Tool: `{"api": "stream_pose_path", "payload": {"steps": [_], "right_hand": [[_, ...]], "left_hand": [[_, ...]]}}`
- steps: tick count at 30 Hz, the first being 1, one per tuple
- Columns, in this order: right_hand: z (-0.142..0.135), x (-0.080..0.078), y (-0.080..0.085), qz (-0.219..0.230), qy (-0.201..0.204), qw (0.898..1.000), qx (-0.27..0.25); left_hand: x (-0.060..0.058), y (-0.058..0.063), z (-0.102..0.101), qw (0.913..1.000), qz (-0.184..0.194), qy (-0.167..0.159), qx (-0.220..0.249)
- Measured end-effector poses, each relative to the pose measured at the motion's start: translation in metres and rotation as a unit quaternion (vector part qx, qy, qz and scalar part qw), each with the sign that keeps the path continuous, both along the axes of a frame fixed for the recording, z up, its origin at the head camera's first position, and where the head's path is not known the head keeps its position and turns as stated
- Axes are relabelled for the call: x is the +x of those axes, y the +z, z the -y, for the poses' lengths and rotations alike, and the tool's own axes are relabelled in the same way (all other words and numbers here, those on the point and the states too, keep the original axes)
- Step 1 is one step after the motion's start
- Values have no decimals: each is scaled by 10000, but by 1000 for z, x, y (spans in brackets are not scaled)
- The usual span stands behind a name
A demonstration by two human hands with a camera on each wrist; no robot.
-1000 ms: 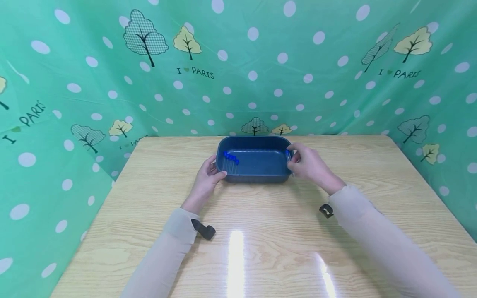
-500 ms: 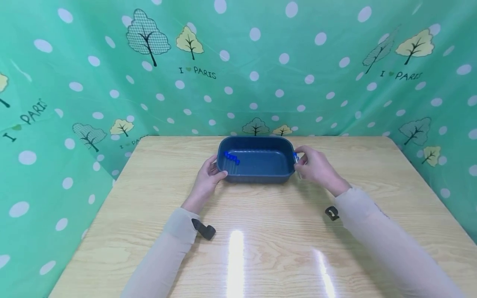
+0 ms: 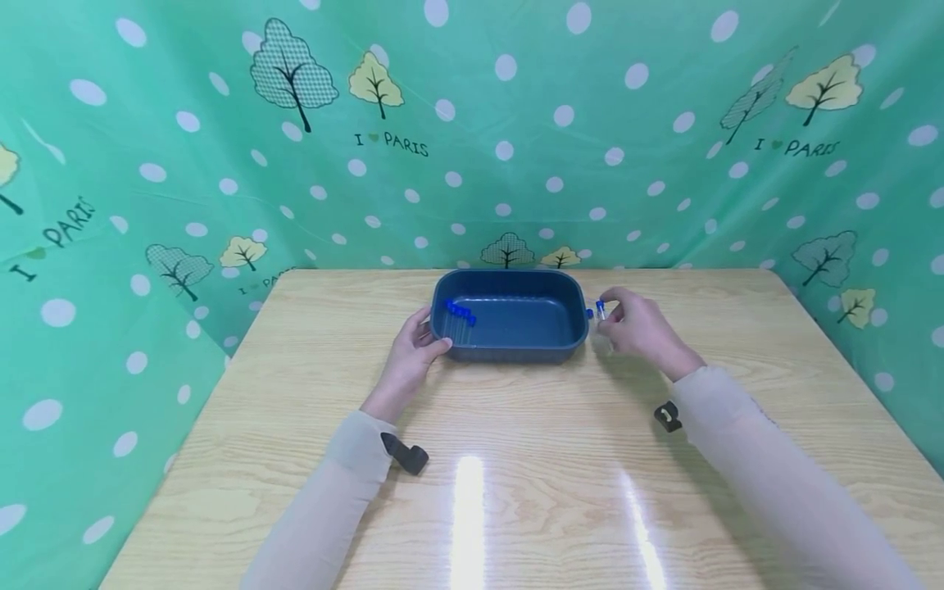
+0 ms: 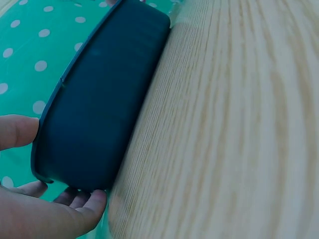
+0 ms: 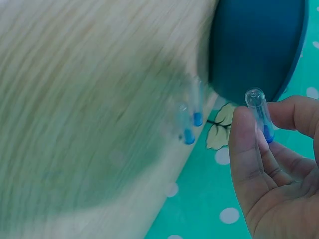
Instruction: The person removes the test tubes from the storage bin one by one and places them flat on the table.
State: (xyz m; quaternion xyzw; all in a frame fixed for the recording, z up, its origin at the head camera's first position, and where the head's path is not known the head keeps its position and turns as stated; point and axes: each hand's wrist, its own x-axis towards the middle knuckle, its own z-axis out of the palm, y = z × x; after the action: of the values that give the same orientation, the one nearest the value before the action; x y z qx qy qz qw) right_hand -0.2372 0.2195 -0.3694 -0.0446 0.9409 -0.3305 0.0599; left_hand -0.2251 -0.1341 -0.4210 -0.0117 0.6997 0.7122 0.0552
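A dark blue plastic basin sits at the back of the table. My left hand grips its left end, thumb at the rim and fingers against the outer wall. Inside, at the left, lie several blue-capped clear tubes in a slanting row. To the right of the basin my right hand pinches a small clear tube between thumb and fingers, blue cap pointing away from the wrist. Two more tubes with blue caps appear on the table beside the basin in the right wrist view, slightly blurred.
A pale wood-grain table carries everything, with bright light reflections near the front. Behind and along the sides hangs a green dotted cloth with tree prints, close to the basin's far side.
My right hand has moved right, away from the basin's right rim, with the tube still pinched. A blue cap now shows just outside that rim. The left hand keeps its grip.
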Motion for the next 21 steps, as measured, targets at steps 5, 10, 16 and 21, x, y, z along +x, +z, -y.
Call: {"api": "stream_pose_path", "payload": {"steps": [5, 10, 16, 21], "right_hand": [[-8, -5, -3, 122, -87, 9999, 84], [-14, -10, -7, 229, -130, 9996, 107], [-21, -15, -12, 403, -212, 9989, 78], [-23, -19, -15, 452, -225, 9987, 92]], "left_hand": [[0, 2, 1, 9999, 10, -46, 94], [1, 1, 0, 10000, -34, 17, 50], [0, 0, 0, 10000, -52, 2, 18], [0, 0, 0, 10000, -44, -1, 43]]}}
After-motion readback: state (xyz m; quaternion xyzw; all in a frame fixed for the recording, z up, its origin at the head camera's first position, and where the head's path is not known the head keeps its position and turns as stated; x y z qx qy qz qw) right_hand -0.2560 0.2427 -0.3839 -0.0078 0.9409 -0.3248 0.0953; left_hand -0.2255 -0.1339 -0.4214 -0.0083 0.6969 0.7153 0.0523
